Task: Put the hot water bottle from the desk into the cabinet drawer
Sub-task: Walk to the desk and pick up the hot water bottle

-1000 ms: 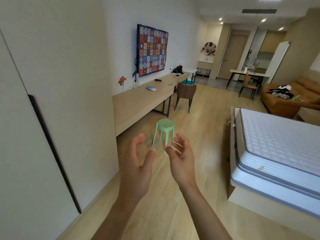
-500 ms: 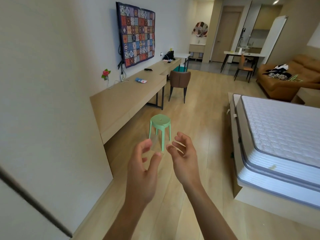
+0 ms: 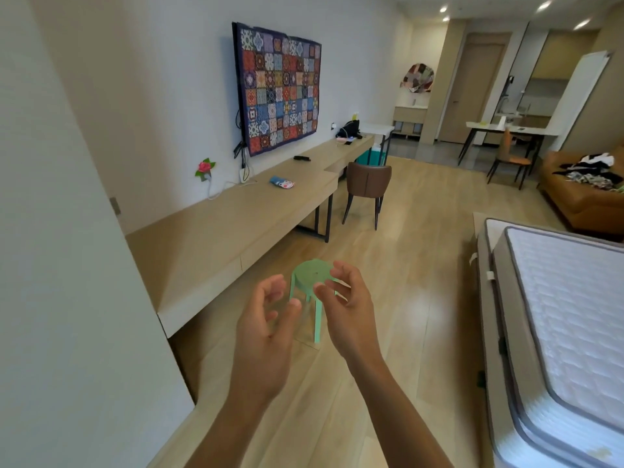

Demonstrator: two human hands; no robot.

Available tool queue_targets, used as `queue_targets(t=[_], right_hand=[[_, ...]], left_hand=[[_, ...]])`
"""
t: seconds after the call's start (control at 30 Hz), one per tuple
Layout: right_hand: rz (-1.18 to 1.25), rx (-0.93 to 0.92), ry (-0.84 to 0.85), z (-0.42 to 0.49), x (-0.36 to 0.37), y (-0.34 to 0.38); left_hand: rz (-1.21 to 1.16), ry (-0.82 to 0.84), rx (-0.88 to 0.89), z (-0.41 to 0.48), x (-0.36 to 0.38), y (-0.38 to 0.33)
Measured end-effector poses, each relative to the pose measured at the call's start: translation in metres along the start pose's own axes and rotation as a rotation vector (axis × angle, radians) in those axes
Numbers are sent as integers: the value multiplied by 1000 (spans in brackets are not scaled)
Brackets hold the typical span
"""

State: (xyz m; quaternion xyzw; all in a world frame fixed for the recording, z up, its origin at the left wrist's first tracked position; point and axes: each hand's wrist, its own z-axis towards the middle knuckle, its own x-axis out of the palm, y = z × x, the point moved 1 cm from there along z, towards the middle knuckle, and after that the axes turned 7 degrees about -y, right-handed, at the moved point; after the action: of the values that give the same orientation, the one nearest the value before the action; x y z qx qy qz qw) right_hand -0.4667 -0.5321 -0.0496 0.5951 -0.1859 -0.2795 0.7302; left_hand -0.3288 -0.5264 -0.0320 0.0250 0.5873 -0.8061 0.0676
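- On your left runs a white wall (image 3: 152, 79) hung with a patchwork quilt (image 3: 278, 86).
- Before you lies pale wood floor (image 3: 415, 265), a green stool (image 3: 312, 282) standing on it.
- On your right sits a bare mattress (image 3: 567, 298); beyond it, an orange sofa (image 3: 574, 194).
- Recessed ceiling lights (image 3: 543, 5) glow overhead.

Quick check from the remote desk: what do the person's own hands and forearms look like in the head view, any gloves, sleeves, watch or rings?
Both are bare. The left hand and right hand wear no gloves, and no rings are visible. Both forearms are uncovered down to the frame's bottom edge: no sleeves, watch, bands or markings show.

Bright, even light; soft blur; edges warped.
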Motion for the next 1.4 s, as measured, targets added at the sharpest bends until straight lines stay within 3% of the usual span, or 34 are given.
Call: queue_targets(t=[0.47, 0.83, 1.13, 1.4], right_hand=[[-116, 30, -9, 298, 11, -82], [-117, 65, -61, 523, -20, -132], [-101, -10, 120, 720, -43, -166], [-89, -6, 280, 843, -13, -199]], left_hand=[[-71, 22, -87, 239, 212, 76], [-68, 90, -75, 394, 395, 105], [-62, -78, -79, 504, 537, 121], [-51, -205, -118, 595, 599, 155]])
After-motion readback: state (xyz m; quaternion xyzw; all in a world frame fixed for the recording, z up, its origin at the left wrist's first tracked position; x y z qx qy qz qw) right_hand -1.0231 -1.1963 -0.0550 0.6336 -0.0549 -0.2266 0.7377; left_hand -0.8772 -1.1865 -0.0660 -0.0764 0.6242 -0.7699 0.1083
